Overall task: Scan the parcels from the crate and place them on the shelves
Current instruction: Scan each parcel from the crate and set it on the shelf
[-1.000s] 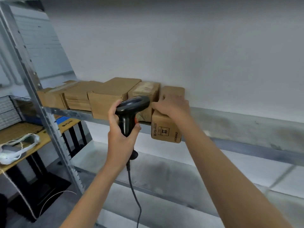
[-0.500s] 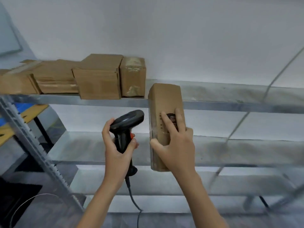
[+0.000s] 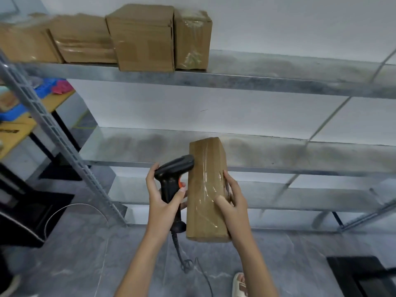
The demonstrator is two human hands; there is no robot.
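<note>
Head view, right hand (image 3: 232, 202) gripping parcel (image 3: 206, 189)

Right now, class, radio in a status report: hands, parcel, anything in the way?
Left hand grips scanner, nose at the parcel. Right hand holds tall taped parcel, off the shelves. Four boxes on top shelf; space right of them open.

A tall, tape-wrapped brown cardboard parcel (image 3: 206, 189) stands upright off the shelves, the black scanner (image 3: 173, 179) touching its left side.
</note>
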